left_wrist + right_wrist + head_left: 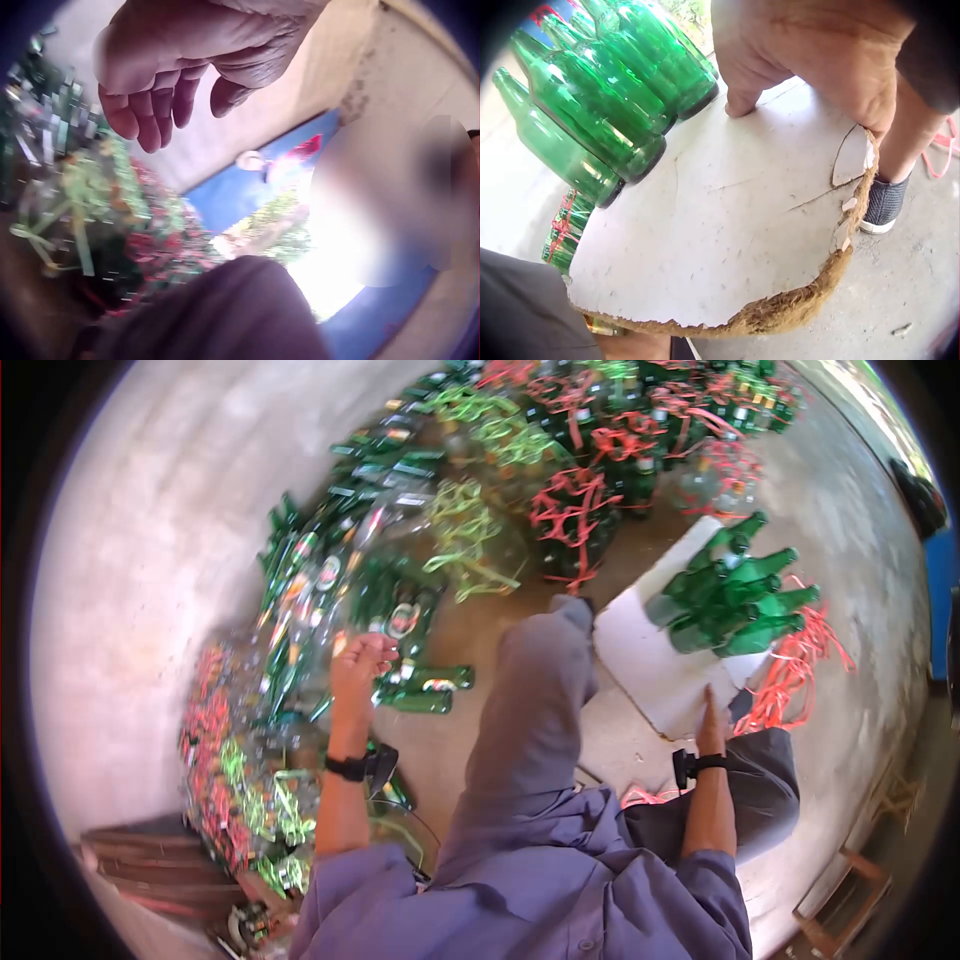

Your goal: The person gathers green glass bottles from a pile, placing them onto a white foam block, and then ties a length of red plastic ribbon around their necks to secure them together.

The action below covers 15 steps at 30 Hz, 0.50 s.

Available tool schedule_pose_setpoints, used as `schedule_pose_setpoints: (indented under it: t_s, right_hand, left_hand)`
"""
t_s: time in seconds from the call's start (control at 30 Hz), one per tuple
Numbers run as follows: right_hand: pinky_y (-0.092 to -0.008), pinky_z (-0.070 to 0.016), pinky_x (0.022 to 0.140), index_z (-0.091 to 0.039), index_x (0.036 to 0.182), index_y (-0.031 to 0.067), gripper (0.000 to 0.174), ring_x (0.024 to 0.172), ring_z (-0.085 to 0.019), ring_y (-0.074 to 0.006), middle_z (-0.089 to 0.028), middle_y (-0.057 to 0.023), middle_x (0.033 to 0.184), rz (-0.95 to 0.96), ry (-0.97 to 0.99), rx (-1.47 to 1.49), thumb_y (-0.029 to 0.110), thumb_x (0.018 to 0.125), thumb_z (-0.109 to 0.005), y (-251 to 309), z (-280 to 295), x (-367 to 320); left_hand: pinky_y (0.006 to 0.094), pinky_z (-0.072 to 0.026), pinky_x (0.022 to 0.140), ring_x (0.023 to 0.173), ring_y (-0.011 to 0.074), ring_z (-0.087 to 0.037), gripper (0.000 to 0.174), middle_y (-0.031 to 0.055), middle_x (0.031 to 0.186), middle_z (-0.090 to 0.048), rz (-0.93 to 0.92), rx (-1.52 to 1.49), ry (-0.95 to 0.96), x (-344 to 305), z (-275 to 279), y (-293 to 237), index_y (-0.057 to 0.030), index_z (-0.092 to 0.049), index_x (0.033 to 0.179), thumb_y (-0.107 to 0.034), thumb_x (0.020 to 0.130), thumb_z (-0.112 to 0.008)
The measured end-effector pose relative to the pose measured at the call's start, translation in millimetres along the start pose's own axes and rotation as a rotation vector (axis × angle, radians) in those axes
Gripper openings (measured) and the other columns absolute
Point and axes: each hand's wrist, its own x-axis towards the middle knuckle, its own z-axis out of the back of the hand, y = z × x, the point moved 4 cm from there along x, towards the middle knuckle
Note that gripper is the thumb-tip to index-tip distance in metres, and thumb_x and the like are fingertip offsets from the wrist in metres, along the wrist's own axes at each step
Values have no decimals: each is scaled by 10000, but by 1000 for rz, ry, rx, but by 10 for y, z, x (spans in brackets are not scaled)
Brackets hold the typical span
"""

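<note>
My left hand is over the near side of a heap of loose green bottles. In the left wrist view the left hand has its fingers loosely bent, with nothing between them. At the right, my right hand grips the near edge of a white board. The right wrist view shows one digit of the right hand pressing on the top of the board, while the rest of the hand is at its frayed brown edge. Several green bottles stand grouped on the board's far part.
Bottles bundled in red ties and in green ties stand beyond the knees. Loose red strapping lies right of the board. A pale wall rises at the left, and a wooden frame is at the lower right.
</note>
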Motion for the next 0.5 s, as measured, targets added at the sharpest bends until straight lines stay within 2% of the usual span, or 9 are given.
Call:
schedule_pose_setpoints:
  t_s: [0.07, 0.13, 0.17, 0.27, 0.3, 0.33, 0.4, 0.43, 0.5]
  right_hand:
    - [-374, -476, 944, -614, 1256, -99, 789, 1040, -587, -231, -656, -142, 1165, -177, -117, -126, 586, 875, -699, -417, 57, 220]
    - [-370, -482, 874, -608, 1251, -116, 796, 913, -564, -198, -663, -130, 1044, -129, -105, -356, 599, 905, -658, -216, 57, 128]
    - [-387, -481, 819, -573, 1316, -83, 672, 818, -527, -203, -651, -144, 975, -38, -109, -304, 503, 988, -593, -171, 20, 100]
    - [-377, -479, 842, -546, 1395, -5, 512, 839, -536, -201, -662, -155, 1005, 160, 104, -304, 374, 1050, -527, -187, 39, 107]
    - [-339, -477, 879, -523, 1442, 75, 418, 919, -553, -178, -658, -163, 1090, -3, 102, -275, 259, 1067, -506, -263, 54, 196]
    - [-339, -477, 879, -523, 1442, 75, 418, 919, -553, -178, -658, -163, 1090, 1, 115, -283, 259, 1067, -506, -193, -2, 175]
    - [-363, -491, 926, -611, 1285, -83, 711, 1099, -585, -221, -614, -130, 1284, -264, 30, -93, 517, 915, -701, -44, -26, 70]
    - [-319, -462, 932, -538, 1398, -48, 676, 1048, -535, -167, -601, -103, 1262, -164, 104, -48, 472, 978, -636, 38, -50, 14]
    - [-324, -459, 947, -542, 1385, -67, 733, 1070, -538, -169, -597, -89, 1277, -172, 111, -75, 516, 953, -650, 59, -48, 6]
  left_hand:
    - [263, -505, 696, 787, 117, -657, 213, 42, 941, -708, 227, 109, -96, -139, 560, 982, -38, -679, 1015, -226, 959, -594]
    - [272, -494, 610, 716, 122, -644, 188, 37, 887, -693, 504, 73, -157, -503, 903, 1807, -52, -670, 974, -223, 938, -601]
    - [277, -484, 555, 673, 128, -636, 178, 40, 863, -685, 640, 7, -202, -757, 960, 2097, -57, -664, 952, -223, 930, -604]
    - [290, -452, 456, 568, 165, -615, 187, 56, 737, -647, 814, 141, -82, -1524, 1267, 3085, -39, -659, 870, -218, 906, -616]
    - [298, -460, 443, 550, 179, -617, 199, 61, 710, -639, 928, 309, -17, -1723, 1333, 3354, -26, -665, 861, -217, 898, -624]
    - [298, -460, 443, 550, 179, -617, 199, 61, 710, -639, 936, 301, -27, -1893, 1375, 3598, -26, -665, 861, -217, 898, -624]
    - [337, -519, 481, 562, 222, -657, 223, 112, 691, -657, 1009, 295, 12, -2112, 1372, 3942, 6, -685, 876, -212, 872, -641]
    - [337, -519, 481, 562, 222, -657, 223, 112, 691, -657, 1017, 284, 5, -2113, 1290, 3890, 6, -685, 876, -212, 872, -641]
    - [420, -580, 633, 693, 322, -710, 286, 192, 790, -701, 830, 548, -17, -1892, 1111, 3693, 28, -690, 979, -223, 849, -646]
